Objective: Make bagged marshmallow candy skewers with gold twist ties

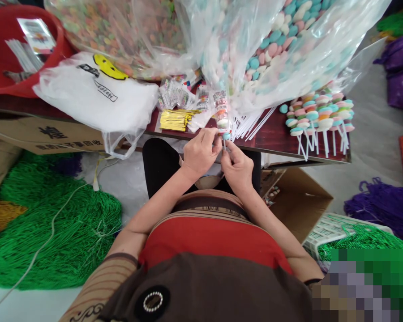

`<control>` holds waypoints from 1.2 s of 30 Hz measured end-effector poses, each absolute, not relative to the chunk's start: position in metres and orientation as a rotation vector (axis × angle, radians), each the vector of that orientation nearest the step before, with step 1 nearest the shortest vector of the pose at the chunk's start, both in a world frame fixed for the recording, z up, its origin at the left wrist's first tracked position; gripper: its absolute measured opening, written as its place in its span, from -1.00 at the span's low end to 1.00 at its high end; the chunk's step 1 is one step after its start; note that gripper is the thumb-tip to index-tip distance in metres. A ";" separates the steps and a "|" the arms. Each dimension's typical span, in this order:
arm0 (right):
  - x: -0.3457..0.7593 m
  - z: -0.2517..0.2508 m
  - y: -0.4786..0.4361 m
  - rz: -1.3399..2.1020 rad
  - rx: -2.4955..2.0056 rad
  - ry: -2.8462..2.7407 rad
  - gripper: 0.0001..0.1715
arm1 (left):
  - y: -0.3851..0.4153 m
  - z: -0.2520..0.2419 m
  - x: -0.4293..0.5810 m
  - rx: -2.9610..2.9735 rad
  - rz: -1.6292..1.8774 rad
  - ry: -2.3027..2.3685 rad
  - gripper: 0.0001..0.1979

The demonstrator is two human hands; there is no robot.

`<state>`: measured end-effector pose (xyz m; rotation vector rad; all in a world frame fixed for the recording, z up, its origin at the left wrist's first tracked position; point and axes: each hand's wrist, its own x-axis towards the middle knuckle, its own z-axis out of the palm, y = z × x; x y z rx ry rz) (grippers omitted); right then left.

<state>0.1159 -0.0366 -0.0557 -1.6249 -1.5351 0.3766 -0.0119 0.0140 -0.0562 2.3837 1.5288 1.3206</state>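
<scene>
A marshmallow-like candy skewer [223,121] in a clear printed wrapper stands at the table's front edge, its stick pointing toward me. My left hand [201,152] is closed in a pinch at the wrapper's lower end. The fingers of my right hand [237,166] are closed around the white stick just below. To the left of the wrapper lies a bundle of yellow twist ties [176,120], with printed clear wrappers [176,95] behind it. Loose white sticks [251,125] lie to the right. Farther right, several candy skewers [319,114] are piled without wrappers.
Large clear bags of orange-green candies [121,31] and pink-blue candies [272,47] fill the back. At left are a white plastic bag [74,94] and a red basin [62,40]. Below stand an open cardboard box [298,205] and green cord bundles [70,228].
</scene>
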 end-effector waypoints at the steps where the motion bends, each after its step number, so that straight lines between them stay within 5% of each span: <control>1: 0.116 -0.056 -0.036 0.370 -1.624 -1.539 -0.52 | 0.014 -0.056 -0.012 2.383 1.296 1.542 -0.84; 36: 0.111 -0.063 -0.036 0.339 -1.648 -1.564 -0.54 | 0.016 -0.057 -0.006 2.300 1.238 1.693 -0.88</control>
